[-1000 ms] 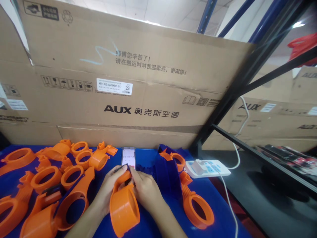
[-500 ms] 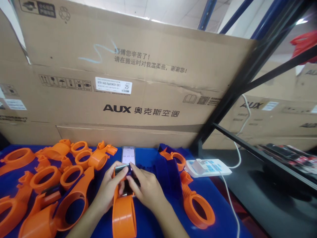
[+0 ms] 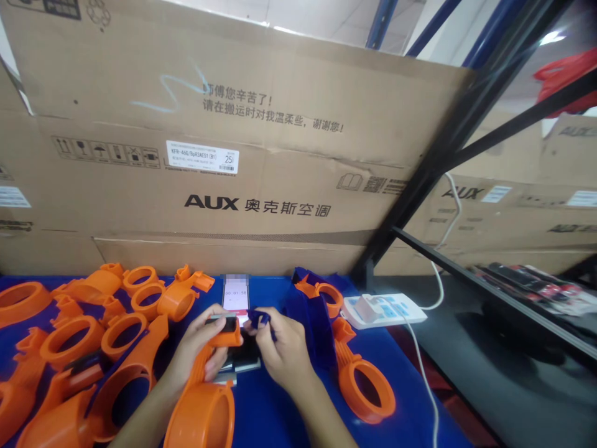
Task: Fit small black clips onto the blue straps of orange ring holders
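Note:
My left hand (image 3: 208,345) is closed around the head of an orange tape dispenser (image 3: 200,410), whose round hub hangs down toward me. A dark strip shows along the top of its head, under my thumb. Just to the right, my right hand (image 3: 282,348) pinches a small dark blue plastic piece (image 3: 259,318), apart from the dispenser. Its exact kind is hard to make out. Behind the hands lies a phone (image 3: 236,292) with a running timer on its screen. Below them some dark, flat pieces (image 3: 245,356) rest on the blue table surface (image 3: 284,414), partly hidden.
Several more orange dispensers (image 3: 72,341) crowd the left side. One dispenser (image 3: 366,389) lies at the right, near dark blue plastic parts (image 3: 310,323). A white power strip (image 3: 385,310) with cables sits by the black rack post (image 3: 410,186). Cardboard (image 3: 261,162) stands behind.
My right hand has drawn away from the dispenser's head with the small dark blue piece. My left hand has tilted the dispenser and moved it slightly left. The camera view has shifted slightly.

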The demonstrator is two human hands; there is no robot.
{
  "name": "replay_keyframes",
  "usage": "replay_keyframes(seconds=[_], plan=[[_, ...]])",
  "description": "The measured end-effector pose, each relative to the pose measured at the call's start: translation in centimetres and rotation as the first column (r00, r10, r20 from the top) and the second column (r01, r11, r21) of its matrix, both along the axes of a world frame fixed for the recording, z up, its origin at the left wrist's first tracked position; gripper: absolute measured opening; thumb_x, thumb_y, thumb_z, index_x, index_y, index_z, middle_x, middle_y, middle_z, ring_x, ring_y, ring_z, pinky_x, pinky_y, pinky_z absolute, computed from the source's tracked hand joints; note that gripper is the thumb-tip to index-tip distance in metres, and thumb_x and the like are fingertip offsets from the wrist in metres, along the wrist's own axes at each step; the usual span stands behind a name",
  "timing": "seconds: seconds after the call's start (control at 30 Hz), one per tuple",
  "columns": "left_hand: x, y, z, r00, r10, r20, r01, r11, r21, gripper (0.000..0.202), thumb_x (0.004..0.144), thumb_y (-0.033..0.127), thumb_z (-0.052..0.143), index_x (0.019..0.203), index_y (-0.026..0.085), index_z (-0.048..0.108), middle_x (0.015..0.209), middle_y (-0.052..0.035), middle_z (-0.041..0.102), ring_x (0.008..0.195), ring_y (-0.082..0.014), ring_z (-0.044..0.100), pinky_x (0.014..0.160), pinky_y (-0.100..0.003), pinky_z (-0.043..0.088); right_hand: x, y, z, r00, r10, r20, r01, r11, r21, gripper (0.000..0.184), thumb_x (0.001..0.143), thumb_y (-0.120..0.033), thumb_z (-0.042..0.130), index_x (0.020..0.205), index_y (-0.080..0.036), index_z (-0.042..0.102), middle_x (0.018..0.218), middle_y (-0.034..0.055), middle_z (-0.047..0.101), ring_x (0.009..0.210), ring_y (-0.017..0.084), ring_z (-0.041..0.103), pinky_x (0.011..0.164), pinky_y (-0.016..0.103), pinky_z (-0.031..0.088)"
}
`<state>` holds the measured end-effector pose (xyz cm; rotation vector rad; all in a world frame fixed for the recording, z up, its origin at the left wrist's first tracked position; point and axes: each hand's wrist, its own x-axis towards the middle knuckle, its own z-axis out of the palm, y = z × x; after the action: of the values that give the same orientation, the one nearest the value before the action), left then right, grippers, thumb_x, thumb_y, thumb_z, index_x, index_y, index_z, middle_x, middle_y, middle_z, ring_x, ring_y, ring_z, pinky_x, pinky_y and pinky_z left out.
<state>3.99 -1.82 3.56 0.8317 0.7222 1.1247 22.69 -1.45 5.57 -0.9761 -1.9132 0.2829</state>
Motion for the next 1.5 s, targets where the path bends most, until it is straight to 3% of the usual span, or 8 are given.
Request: replay_keyframes(seconds=[0.13,0.27,0.53,0.8,0.97,1.13,1.37,1.5], plan=[[0.2,0.2,-0.1,0.994,0.108,-0.029,-0.109,0.993,-0.035,0.034,0.08,0.053,0.074,0.089,0.023,0.064,0.035,0.0066,0.046,0.026,-0.0092,0.033,0.034,-0.019,0.024,3.3,1.6,1.1,0.938,-0.334,-0.093,0.34,0.939,0.048,0.02,0.099,-0.025,0.05,0.098,-0.021,0.07,0.088,0.0076,0.075,0.08,0.023,0.071,0.073,0.033,0.055],[0.3,0.4,-0.4,0.972,0.225,-0.073,-0.232,0.968,-0.101,0.036,0.078,0.053,0.074,0.095,0.023,0.065,0.037,0.0069,0.048,0.029,-0.0102,0.036,0.036,-0.02,0.03,6.4,3.2,1.1,0.842,-0.532,0.087,0.528,0.847,0.066,0.014,0.088,-0.021,0.057,0.092,-0.021,0.07,0.085,0.0075,0.072,0.082,0.026,0.063,0.075,0.036,0.047],[0.5,-0.3,0.9,0.967,0.251,-0.049,-0.256,0.96,-0.116,0.033,0.081,0.05,0.074,0.096,0.022,0.065,0.04,0.0064,0.051,0.034,-0.0098,0.039,0.04,-0.02,0.034,6.1,2.5,0.2,0.769,-0.415,0.487,0.49,0.871,-0.03,0.022,0.075,-0.008,0.063,0.09,-0.022,0.072,0.08,0.0041,0.072,0.08,0.024,0.058,0.075,0.035,0.029],[0.5,-0.5,0.3,0.967,0.232,-0.108,-0.237,0.971,-0.039,0.027,0.088,0.047,0.073,0.092,0.023,0.061,0.043,0.0073,0.049,0.038,-0.0092,0.037,0.043,-0.021,0.034,5.1,2.7,0.5,0.859,-0.411,0.306,0.448,0.892,-0.06,0.016,0.09,-0.014,0.058,0.094,-0.022,0.072,0.086,0.0042,0.073,0.09,0.025,0.062,0.079,0.036,0.035],[1.0,-0.2,-1.4,0.952,0.209,-0.226,-0.199,0.978,0.065,0.028,0.091,0.049,0.069,0.099,0.023,0.063,0.044,0.009,0.045,0.036,-0.0079,0.034,0.041,-0.02,0.029,2.9,1.6,1.5,0.991,-0.017,0.136,0.033,0.993,-0.117,0.021,0.098,-0.022,0.058,0.115,-0.023,0.07,0.099,0.0056,0.072,0.096,0.024,0.063,0.089,0.039,0.045],[1.2,-0.3,-1.8,0.954,0.187,-0.236,-0.163,0.98,0.118,0.03,0.091,0.05,0.069,0.1,0.023,0.063,0.051,0.0083,0.05,0.037,-0.0072,0.037,0.04,-0.019,0.03,0.3,0.6,1.1,0.954,0.259,0.151,-0.233,0.957,-0.171,0.041,0.094,-0.021,0.067,0.134,-0.028,0.062,0.12,0.0073,0.068,0.107,0.025,0.061,0.095,0.041,0.047],[0.9,-0.3,-1.0,0.981,0.15,-0.122,-0.143,0.987,0.069,0.028,0.092,0.046,0.07,0.103,0.021,0.064,0.044,0.0091,0.047,0.034,-0.0069,0.034,0.038,-0.018,0.027,0.2,0.8,0.7,0.968,0.249,0.023,-0.241,0.955,-0.17,0.026,0.102,-0.022,0.058,0.126,-0.028,0.068,0.117,0.0073,0.069,0.109,0.024,0.064,0.096,0.04,0.05],[-1.7,0.2,0.4,0.915,0.319,0.246,-0.326,0.945,-0.011,0.025,0.091,0.041,0.068,0.105,0.02,0.064,0.058,0.0016,0.064,0.036,-0.0075,0.04,0.037,-0.019,0.033,1.7,1.2,1.3,0.997,-0.016,-0.076,0.009,0.996,-0.086,0.021,0.102,-0.027,0.06,0.121,-0.026,0.068,0.111,0.0069,0.071,0.1,0.024,0.066,0.092,0.039,0.051]])
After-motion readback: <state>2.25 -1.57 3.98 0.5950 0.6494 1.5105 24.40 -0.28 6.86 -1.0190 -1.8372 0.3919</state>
